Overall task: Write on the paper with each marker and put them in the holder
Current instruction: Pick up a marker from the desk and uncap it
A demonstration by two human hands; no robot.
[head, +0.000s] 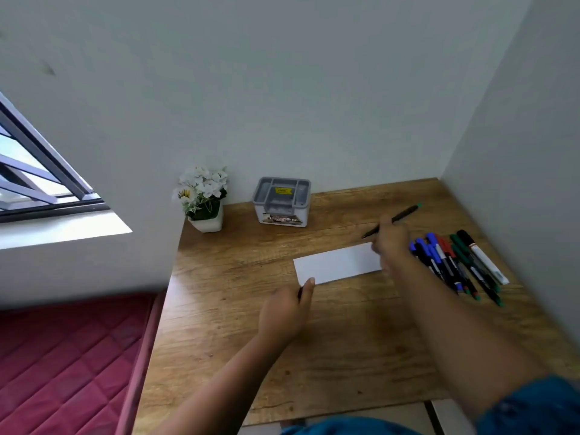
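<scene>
A white strip of paper lies on the wooden desk. My right hand hovers over the paper's right end and grips a black marker with a green end, tip pointing left and down. My left hand rests by the paper's near left corner and pinches a small dark piece, apparently a cap, between thumb and fingers. A grey-and-white holder stands at the back by the wall with nothing visible in it. Several blue, red, green and black markers lie in a bunch to the right of the paper.
A white pot of white flowers stands at the desk's back left corner. Walls close the desk at the back and right. A red quilted mattress lies below the desk's left edge, under a window.
</scene>
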